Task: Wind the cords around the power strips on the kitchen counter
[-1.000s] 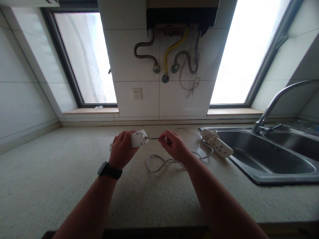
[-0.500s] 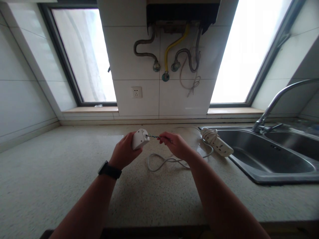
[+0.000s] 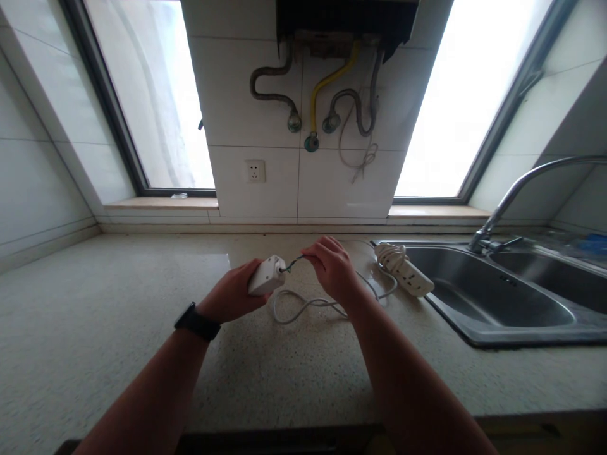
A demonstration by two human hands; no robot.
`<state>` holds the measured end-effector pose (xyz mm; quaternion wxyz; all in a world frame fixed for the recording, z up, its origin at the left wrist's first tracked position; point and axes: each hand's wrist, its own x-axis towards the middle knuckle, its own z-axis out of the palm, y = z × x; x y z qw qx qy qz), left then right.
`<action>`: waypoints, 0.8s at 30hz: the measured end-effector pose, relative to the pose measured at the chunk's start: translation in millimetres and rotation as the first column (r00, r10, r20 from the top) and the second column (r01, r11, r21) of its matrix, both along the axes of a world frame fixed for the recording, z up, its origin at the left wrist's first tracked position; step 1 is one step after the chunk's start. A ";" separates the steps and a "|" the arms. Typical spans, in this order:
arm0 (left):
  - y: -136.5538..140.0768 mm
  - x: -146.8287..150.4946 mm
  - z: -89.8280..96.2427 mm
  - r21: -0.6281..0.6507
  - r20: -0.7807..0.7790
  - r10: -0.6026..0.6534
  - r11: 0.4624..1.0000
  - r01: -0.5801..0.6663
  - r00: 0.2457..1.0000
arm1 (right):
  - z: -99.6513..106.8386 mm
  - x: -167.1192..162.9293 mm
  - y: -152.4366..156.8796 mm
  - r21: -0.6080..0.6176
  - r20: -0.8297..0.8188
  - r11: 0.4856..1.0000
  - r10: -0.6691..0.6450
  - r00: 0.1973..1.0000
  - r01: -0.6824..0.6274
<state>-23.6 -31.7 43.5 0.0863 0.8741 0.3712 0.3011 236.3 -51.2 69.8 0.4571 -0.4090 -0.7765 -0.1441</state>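
My left hand (image 3: 230, 294) is wrapped round a white plastic box (image 3: 266, 278) that looks like a socket housing, with small screw holes in its face. Twisted coloured wires (image 3: 291, 264) come out of a hole in the box's right end and make a small kink there. The far end of these wires is pinched between the fingers of my right hand (image 3: 333, 268), which hides part of them. Below and behind the right hand, a grey-white cable (image 3: 294, 320) lies in loops on the countertop.
A white power strip (image 3: 413, 278) with its cord wound round it rests beside the steel sink (image 3: 462, 325). The tap (image 3: 509, 199) arches over the sink. A wall socket (image 3: 255, 171) and pipes with valves (image 3: 312, 141) are on the tiled wall behind the countertop (image 3: 118, 316).
My right hand has turned and lifted slightly, so the wires now slope upward from the box and bend at the hole. The view has shifted a little.
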 end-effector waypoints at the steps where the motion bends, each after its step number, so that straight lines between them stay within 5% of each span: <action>1: 0.0 0.1 -0.1 -0.003 0.000 0.002 1.000 -0.002 1.000 | 0.0 0.1 -0.8 -0.006 -0.009 1.000 -0.002 1.000 0.002; 8: 3.9 -0.7 -2.9 0.060 0.083 0.141 0.987 -0.146 0.986 | -1.0 2.2 -0.4 -0.146 -0.023 0.989 -0.012 1.000 0.008; 15: 5.7 -1.3 -2.4 0.262 0.039 0.344 0.902 -0.342 0.938 | 5.7 3.5 -5.0 -0.330 0.088 0.943 -0.006 0.996 0.035; 18: 6.2 -3.7 -1.3 0.334 0.030 0.379 0.868 -0.367 0.925 | 7.4 2.6 -7.7 -0.545 -0.039 0.836 0.053 0.998 -0.065; 22: 8.1 -8.0 -0.5 0.413 0.026 0.372 0.841 -0.349 0.928 | 4.4 -0.7 -5.4 -0.750 -0.344 0.558 0.129 0.930 -0.355; 24: 8.8 -9.3 -0.2 0.430 0.030 0.366 0.835 -0.343 0.930 | 1.9 -3.4 -3.2 -0.769 -0.447 0.465 0.099 0.889 -0.439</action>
